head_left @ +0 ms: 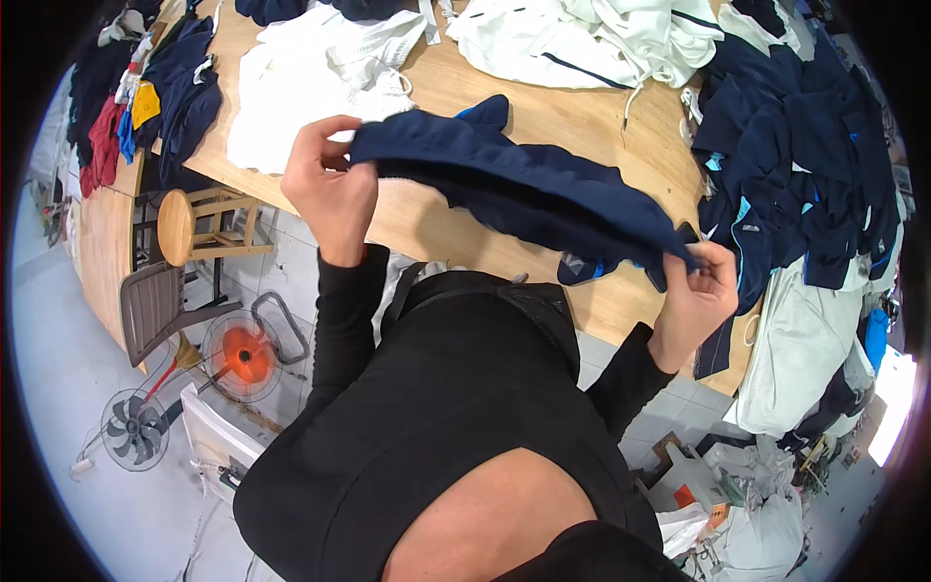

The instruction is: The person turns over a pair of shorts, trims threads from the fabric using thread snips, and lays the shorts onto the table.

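Observation:
A navy garment (524, 160) is stretched between my two hands above the wooden table (407, 209). Its gathered waistband-like edge runs from upper left to lower right, with a dark opening along it. My left hand (333, 184) pinches one end between thumb and fingers. At the other end, my right hand (696, 294) is closed on the edge, lower and nearer to me. Part of the garment, with a bright blue trim, hangs down by the table's near edge. The rest of its shape is folded out of sight.
White garments (320, 82) lie on the table's far left, and more white cloth (582, 44) at the back. Navy garments (786, 155) are heaped on the right above grey cloth (800, 349). A wooden stool (176, 228), a chair (153, 310) and an orange-centred fan (245, 356) stand at left.

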Demonstrator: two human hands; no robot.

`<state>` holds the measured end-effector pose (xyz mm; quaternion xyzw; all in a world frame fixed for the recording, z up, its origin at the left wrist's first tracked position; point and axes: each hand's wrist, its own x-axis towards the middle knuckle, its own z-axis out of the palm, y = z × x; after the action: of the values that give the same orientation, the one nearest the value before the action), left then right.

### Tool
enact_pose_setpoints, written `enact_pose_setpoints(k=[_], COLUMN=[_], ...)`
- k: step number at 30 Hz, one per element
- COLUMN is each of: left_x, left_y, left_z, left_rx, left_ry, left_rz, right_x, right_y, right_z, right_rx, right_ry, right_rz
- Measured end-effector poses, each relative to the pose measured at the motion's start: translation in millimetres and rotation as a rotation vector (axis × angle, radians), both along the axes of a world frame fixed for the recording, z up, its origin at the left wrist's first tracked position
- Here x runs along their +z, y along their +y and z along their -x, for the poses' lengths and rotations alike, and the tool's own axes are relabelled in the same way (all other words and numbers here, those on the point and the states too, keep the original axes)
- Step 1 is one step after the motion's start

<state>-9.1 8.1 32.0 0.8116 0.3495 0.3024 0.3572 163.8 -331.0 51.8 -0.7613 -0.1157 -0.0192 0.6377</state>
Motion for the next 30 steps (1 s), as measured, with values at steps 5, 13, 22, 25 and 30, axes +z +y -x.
enact_pose_setpoints(k=[5,13,22,25,30], left_x=[-23,-42,-43,-35,-67], left_y=[-1,-4,-10,-9,12], left_z=[-6,8,9,3,-11], left_rx=[0.000,-0.079,-0.044,-0.056,-0.196], left_ry=[-0.735,-1.055,-1.133,-1.131,-0.146], left_rz=[0.819,0.932,0.746,0.706,0.257], right_x=[-6,-2,-15,-14,-54], right_y=[12,28,21,26,12], right_z=[-1,-1,-8,-10,-30], right_rx=[-0.410,-0.546,-0.581,-0.626,-0.108], right_ry=[-0.318,-0.485,-0.580,-0.565,-0.199], right_rz=[0.170,0.073,0.021,0.049,0.183])
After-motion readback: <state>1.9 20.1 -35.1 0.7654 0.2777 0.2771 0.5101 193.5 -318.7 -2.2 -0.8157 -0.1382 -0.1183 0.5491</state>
